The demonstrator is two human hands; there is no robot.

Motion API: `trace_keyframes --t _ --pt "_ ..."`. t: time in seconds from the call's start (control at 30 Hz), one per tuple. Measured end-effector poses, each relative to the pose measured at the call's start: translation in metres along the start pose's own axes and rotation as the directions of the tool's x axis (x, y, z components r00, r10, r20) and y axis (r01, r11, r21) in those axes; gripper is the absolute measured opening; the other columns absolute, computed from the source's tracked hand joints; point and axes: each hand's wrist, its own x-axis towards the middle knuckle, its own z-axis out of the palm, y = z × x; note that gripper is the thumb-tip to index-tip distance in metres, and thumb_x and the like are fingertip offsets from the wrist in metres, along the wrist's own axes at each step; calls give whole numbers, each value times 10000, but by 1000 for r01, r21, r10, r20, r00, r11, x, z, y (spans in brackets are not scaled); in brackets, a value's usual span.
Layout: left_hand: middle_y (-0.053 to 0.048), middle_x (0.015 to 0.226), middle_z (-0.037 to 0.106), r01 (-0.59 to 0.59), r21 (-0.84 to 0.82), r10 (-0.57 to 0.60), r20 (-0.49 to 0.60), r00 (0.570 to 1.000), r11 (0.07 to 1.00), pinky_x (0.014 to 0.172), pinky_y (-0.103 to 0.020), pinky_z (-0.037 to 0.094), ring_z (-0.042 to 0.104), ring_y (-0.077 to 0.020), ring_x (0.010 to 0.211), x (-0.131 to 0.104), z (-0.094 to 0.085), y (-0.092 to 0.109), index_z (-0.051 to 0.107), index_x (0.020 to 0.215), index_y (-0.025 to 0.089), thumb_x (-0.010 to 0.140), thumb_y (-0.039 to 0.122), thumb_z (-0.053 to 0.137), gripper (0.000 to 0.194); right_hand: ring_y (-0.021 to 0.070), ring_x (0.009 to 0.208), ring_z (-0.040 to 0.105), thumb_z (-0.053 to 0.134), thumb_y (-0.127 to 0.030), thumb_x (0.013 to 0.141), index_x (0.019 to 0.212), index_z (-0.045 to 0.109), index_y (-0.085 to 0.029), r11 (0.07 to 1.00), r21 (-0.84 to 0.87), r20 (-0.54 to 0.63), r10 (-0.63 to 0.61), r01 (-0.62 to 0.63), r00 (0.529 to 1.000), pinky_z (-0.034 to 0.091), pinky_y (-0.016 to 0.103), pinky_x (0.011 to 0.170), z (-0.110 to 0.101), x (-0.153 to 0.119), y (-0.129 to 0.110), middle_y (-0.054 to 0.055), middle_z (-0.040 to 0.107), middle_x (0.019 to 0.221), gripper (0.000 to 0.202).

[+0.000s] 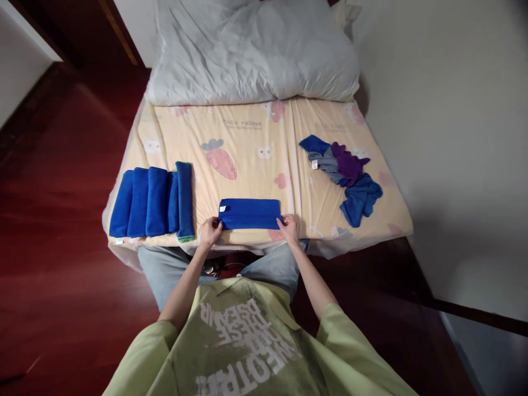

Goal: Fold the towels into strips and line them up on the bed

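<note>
A blue towel (249,212), folded into a flat rectangle with a white tag at its upper left, lies on the bed in front of me. My left hand (211,230) pinches its near left corner. At the near right corner, my right hand (289,226) grips the edge between thumb and fingers. To the left is a row of several folded blue towels (157,201), the rightmost one (185,201) with green edging. Crumpled cloths lie at the right: a blue one (361,199), a purple one (348,163) and a grey one (324,165).
The bed (251,165) has a yellow sheet printed with carrots and rabbits. A large grey-white pillow or bundle (256,52) lies across its far end. A wall (454,137) stands at the right, and dark red wooden floor (61,220) extends to the left.
</note>
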Motion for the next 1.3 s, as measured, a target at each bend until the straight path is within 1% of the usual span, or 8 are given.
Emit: trace_keyframes --t 0.1,0.27,0.43,0.63,0.83,0.9,1.03,1.3 --pt "-139 1127 679 -174 62 180 -111 977 983 936 -382 513 644 -264 1062 -1 3 -2 675 1094 191 904 315 552 258 282 969 684 564 -419 935 1138 677 -171 964 -167 -33 -214 206 976 546 450 914 -6 -7 -10 150 713 1063 340" --pt "-116 1393 608 -568 67 550 185 815 820 1120 -468 405 504 -254 1349 -5 -4 -11 632 1272 201 946 156 415 394 253 1249 585 393 -146 961 1269 681 -216 790 -185 266 -532 585 804 438 479 1119 -22 -16 -9 101 669 1293 428" --pt "-123 1546 466 -599 74 571 229 788 797 1186 -471 349 400 -261 1453 -8 -7 -14 476 1477 164 902 200 485 577 257 1408 456 484 -178 924 1497 487 -190 737 -167 335 -582 655 741 397 487 1182 -30 -21 -2 89 520 1507 574" --pt "-134 1416 597 -549 174 509 228 830 817 1097 -458 425 513 -288 1349 10 -3 -4 587 1375 175 857 87 494 534 249 1292 555 440 -55 857 1418 587 -193 772 -213 281 -539 599 794 446 470 1127 -20 -10 -8 91 633 1377 597" --pt "-112 1360 645 -658 41 639 200 743 752 1113 -459 439 556 -246 1322 -3 -5 -32 629 1321 187 885 53 458 487 227 1271 578 423 -17 835 1384 622 -202 758 -84 292 -602 647 743 474 452 1115 -26 -25 7 78 656 1349 612" --pt "-94 1360 648 -629 -57 630 128 766 776 1113 -455 456 551 -220 1331 -13 -1 -41 629 1322 195 870 29 419 525 206 1304 559 396 -19 846 1384 621 -208 785 -32 242 -595 619 767 464 443 1139 -24 -34 13 67 641 1373 613" --pt "-82 1277 694 -444 -243 458 5 889 863 1126 -455 463 599 -211 1275 -20 5 -41 676 1233 190 812 46 421 512 202 1275 578 380 -32 829 1294 682 -205 856 39 136 -516 516 846 461 448 1143 -14 -41 12 74 679 1300 581" --pt "-110 1152 722 -204 -323 248 99 964 924 973 -395 531 676 -244 1056 -3 -8 -22 667 1164 165 908 356 546 341 244 1136 644 496 -224 842 1185 672 -173 948 218 125 -263 232 957 504 449 1040 -11 -27 6 120 702 1201 388"
